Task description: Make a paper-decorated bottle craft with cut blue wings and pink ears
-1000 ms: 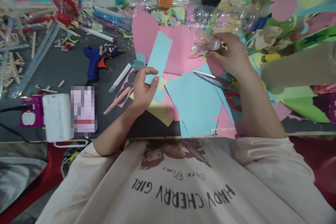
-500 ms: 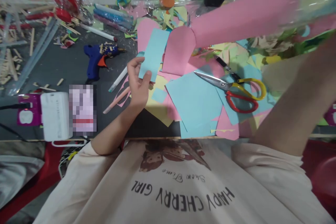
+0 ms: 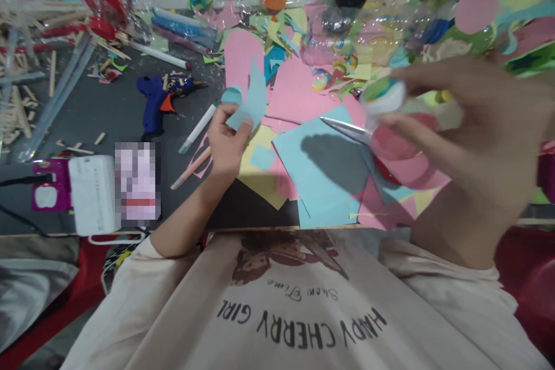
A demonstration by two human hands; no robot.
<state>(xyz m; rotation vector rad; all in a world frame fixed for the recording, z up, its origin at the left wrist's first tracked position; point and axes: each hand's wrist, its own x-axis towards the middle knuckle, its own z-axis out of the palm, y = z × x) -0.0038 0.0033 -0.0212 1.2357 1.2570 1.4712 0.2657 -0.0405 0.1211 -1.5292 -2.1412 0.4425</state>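
My left hand (image 3: 228, 136) pinches a light blue paper strip (image 3: 254, 98), which curls upward from the thumb and fingers. On the right, my right hand (image 3: 472, 121) is raised over the table and smeared by motion. Between its thumb and fingers is a round white-rimmed thing (image 3: 384, 95) with green on it; a pink part (image 3: 403, 141) shows just below, and the kind is too blurred to tell. Beneath it lie scissors (image 3: 347, 129), their handles mostly covered. A light blue sheet (image 3: 321, 167) is spread between my hands, with a pink paper piece (image 3: 292, 89) behind it.
A blue glue gun (image 3: 162, 95) lies at left, among wooden sticks and markers (image 3: 197, 130). A white box-shaped device (image 3: 93, 193) with a cable sits near the front edge. Paper scraps and clear plastic bottles (image 3: 333, 17) crowd the back.
The long pink tube with the clear end has left its place at upper right. My right hand has come into view holding something. The blue strip in my left hand now bends.
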